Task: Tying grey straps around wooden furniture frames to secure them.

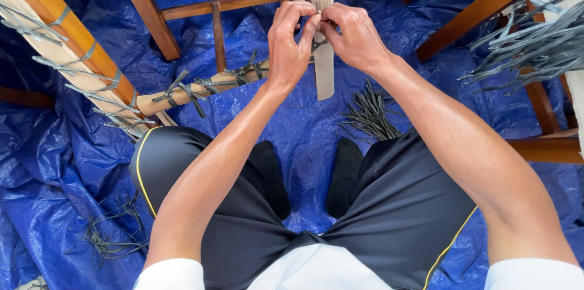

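Pale wooden slat (322, 34) upright before you. Your left hand (291, 43) and right hand (356, 37) both pinch a grey strap (317, 43) against it, fingers closed.

A single close view is taken from the head, directed steeply downward past both forearms onto the crinkled blue plastic tarpaulin (304, 138).

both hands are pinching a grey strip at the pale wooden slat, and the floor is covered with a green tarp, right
Not quite: the tarp is blue, not green, as the head view shows. The rest holds: the left hand and right hand are both pinching a grey strip at the pale wooden slat.
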